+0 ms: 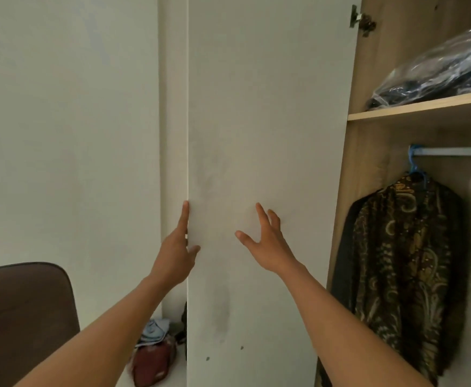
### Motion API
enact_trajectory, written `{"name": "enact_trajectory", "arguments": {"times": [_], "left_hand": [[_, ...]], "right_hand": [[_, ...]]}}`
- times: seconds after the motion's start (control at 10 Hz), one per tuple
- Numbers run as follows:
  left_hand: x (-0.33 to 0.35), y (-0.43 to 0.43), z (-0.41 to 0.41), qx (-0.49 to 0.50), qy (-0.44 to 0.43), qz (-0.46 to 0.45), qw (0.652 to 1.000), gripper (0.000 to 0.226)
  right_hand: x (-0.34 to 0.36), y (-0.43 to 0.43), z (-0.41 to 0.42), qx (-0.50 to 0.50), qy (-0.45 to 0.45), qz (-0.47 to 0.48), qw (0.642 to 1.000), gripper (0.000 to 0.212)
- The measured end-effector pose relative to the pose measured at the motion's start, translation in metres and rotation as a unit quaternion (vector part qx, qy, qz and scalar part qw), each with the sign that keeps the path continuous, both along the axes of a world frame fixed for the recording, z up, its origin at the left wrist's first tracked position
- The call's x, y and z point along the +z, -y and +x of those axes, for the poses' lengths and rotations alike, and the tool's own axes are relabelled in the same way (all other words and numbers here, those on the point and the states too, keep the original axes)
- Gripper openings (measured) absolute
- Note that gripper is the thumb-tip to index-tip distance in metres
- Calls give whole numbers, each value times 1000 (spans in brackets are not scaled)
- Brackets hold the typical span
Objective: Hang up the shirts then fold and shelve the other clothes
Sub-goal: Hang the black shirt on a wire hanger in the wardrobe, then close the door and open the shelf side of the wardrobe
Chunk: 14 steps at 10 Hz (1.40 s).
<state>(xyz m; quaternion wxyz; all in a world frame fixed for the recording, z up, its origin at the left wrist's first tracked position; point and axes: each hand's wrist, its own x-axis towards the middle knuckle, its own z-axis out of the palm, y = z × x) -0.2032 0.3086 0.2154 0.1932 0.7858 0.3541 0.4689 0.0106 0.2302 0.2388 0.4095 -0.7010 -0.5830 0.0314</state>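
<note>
Though apart, both hands (176, 248) (266, 243) on wardrobe door (270, 121)

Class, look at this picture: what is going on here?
A person stands at an open wardrobe. The left hand holds the free edge of the white door, and the right hand is spread open at its face. Inside, a patterned shirt hangs on the rail; a bag of clothes lies on the shelf.
</note>
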Motion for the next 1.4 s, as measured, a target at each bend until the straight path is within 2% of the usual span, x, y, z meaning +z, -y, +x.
{"name": "enact_trajectory", "arguments": {"times": [0.2,0.3,0.4,0.5,0.6,0.7,0.8,0.9,1.0,1.2,1.3,1.4], "left_hand": [[-10,85,-15,-108,12,40,993,101],[-12,135,-4,-158,21,15,987,84],[-17,173,18,-210,22,5,977,75],[-19,207,42,-235,-30,53,970,82],[-17,237,65,-274,-51,74,958,87],[-19,254,89,-338,-73,58,937,96],[-20,269,114,-395,-84,17,915,99],[-21,283,136,-435,-105,24,894,102],[-25,296,160,-459,-145,29,876,109],[-33,313,207,-481,-178,25,858,118],[-40,319,230,-478,-175,30,860,122],[-46,319,247,-462,-164,47,871,124]], "right_hand": [[34,65,-39,-23,-49,89,995,76],[61,115,-59,-6,-39,141,989,70],[82,173,-74,-4,41,188,981,72],[95,230,-77,-74,181,180,964,75],[98,276,-61,-173,276,124,937,73],[96,306,-38,-281,319,44,904,74],[92,329,-15,-375,383,2,844,91],[89,346,8,-443,439,-13,782,109],[86,361,30,-483,456,-31,747,116],[79,364,69,-535,441,-43,720,111],[77,380,109,-454,503,-10,735,98],[80,384,133,-414,538,34,733,99]]}}
